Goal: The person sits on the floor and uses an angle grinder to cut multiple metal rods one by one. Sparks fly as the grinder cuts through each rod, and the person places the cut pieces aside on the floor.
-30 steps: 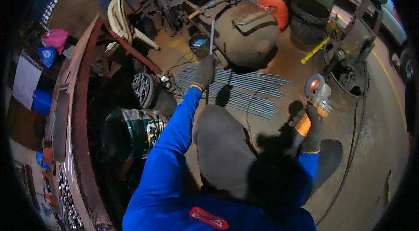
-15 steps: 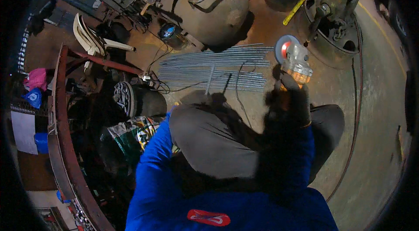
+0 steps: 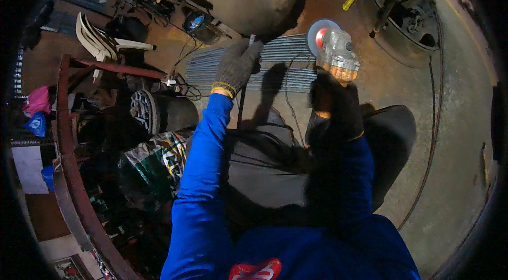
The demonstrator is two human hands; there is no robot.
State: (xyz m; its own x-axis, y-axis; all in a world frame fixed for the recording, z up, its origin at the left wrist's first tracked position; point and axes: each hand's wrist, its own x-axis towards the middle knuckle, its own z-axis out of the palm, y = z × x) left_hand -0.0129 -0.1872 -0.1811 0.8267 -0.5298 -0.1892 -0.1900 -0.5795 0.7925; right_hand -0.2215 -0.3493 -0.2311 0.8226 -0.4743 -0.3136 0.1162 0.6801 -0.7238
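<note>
My left hand (image 3: 236, 67), in a dark knit glove with a yellow cuff, is closed round a short metal rod (image 3: 251, 40). One end sticks out past the fingers, and a dark length runs back below the hand toward my legs. My right hand (image 3: 336, 103), gloved too and in deep shadow, grips the orange body of an angle grinder (image 3: 338, 53). Its pale disc (image 3: 320, 37) is raised at the right ends of the ribbed steel rods (image 3: 288, 50), which lie in two bunches on the floor. Whether the disc spins I cannot tell.
A rounded tank (image 3: 254, 0) stands beyond the rods, with a small can (image 3: 201, 27) beside it. A thin cable (image 3: 287, 89) crosses the rods. At left are a red steel frame (image 3: 64, 121) and a bucket (image 3: 177, 112); a heavy metal drum (image 3: 394, 34) stands far right.
My left hand has come forward from beside my leg and taken hold of the rod that lay across the bunches. The grinder has shifted left, nearer the rods; the view has tilted slightly.
</note>
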